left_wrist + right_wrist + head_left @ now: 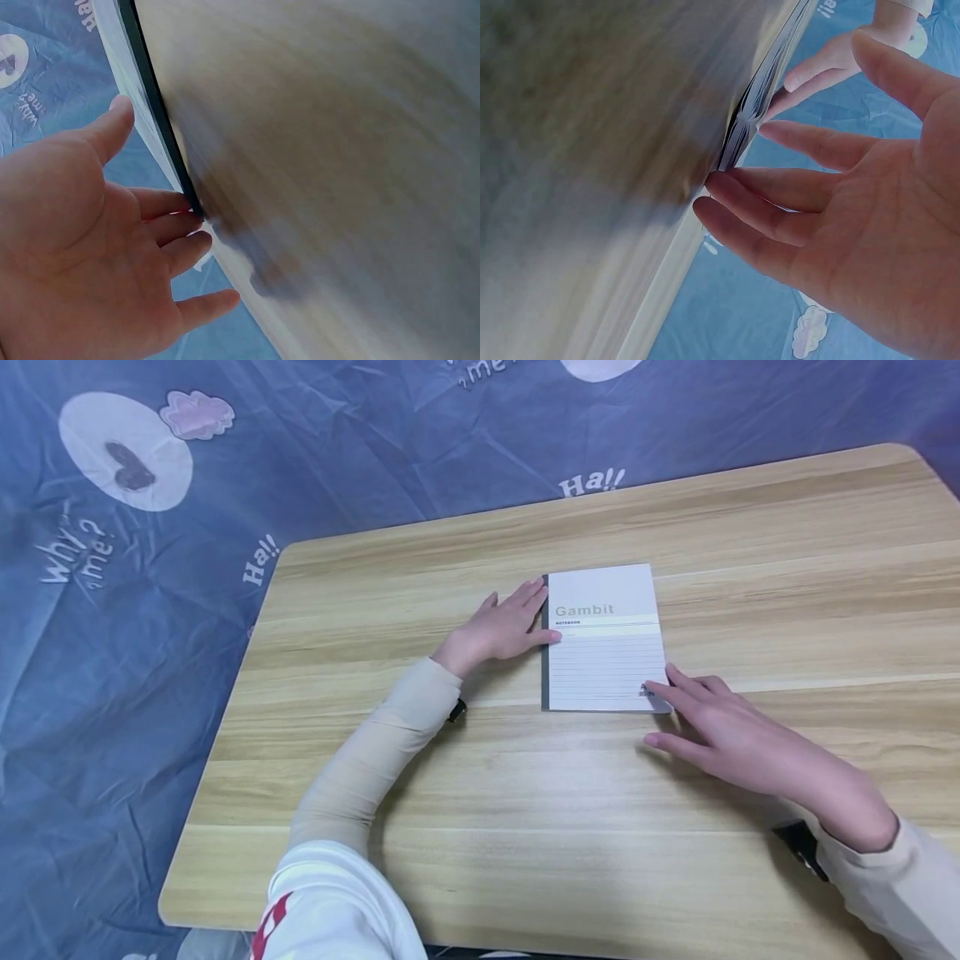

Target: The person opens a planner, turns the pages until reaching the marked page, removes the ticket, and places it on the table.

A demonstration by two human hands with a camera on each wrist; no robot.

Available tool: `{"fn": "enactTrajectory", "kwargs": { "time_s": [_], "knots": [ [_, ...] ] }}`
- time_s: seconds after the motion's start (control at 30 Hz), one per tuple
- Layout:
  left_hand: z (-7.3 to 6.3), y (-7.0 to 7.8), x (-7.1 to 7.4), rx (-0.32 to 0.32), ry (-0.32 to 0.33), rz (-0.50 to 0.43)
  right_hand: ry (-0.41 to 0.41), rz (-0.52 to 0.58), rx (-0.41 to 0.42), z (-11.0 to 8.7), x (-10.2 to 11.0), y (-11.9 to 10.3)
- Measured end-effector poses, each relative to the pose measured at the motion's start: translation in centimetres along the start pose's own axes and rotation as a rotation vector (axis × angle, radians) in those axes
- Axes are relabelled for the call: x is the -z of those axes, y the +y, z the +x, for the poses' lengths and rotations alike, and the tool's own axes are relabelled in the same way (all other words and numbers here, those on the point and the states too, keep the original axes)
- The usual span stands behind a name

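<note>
Resting face up on the wooden table (555,827), the white notebook (603,668) marked Gambit lies between the two hands, its dark spine (545,681) toward the person's left. At that spine, the left hand (504,625) lies with its fingers extended and its thumb reaching onto the cover, a wide, slack hold. By the notebook's lower right corner, the right hand (716,727) has its fingers loosely spread, forefinger over the cover, thumb apart from it; this hand grips nothing. Page edges show slightly parted in the right wrist view, though how firmly the fingertips touch them is hard to tell. Blue cloth (360,452) with white lettering shows beyond the table.
</note>
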State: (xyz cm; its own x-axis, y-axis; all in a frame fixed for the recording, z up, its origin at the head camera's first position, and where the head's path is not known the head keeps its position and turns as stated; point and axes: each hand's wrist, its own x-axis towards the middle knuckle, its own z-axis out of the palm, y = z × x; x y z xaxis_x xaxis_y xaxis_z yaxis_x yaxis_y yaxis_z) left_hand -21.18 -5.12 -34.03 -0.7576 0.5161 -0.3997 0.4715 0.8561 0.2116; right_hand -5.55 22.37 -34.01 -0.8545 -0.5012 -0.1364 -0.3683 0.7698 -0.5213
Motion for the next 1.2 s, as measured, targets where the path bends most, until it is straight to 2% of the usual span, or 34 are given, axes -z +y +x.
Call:
{"fn": "enactTrajectory", "kwargs": {
  "time_s": [0.27,0.47,0.67,0.8,1.0,1.1,1.2],
  "knots": [
    [-0.4,0.1,-0.6,0.02,0.021,0.002,-0.021,-0.018,-0.012,0.0,0.5,0.1],
    [-1.8,0.9,-1.3,0.037,0.032,0.017,-0.005,-0.065,-0.003,0.7,1.5,0.6],
    [-4.3,2.1,-2.4,0.005,0.029,0.053,0.008,-0.056,0.013,2.9,3.2,1.7],
    [-6.5,3.0,-3.5,-0.029,0.035,0.044,0.004,0.014,0.02,5.1,4.4,2.8],
    [-9.8,4.3,-5.2,-0.075,0.022,0.044,0.077,0.119,0.097,8.4,5.2,4.5],
    [-11.1,4.9,-5.8,-0.089,0.008,0.062,0.084,0.14,0.066,9.5,5.2,5.1],
    [-12.0,5.2,-6.2,-0.091,-0.006,0.078,0.041,0.139,-0.005,10.1,5.4,5.2]
  ]
}}
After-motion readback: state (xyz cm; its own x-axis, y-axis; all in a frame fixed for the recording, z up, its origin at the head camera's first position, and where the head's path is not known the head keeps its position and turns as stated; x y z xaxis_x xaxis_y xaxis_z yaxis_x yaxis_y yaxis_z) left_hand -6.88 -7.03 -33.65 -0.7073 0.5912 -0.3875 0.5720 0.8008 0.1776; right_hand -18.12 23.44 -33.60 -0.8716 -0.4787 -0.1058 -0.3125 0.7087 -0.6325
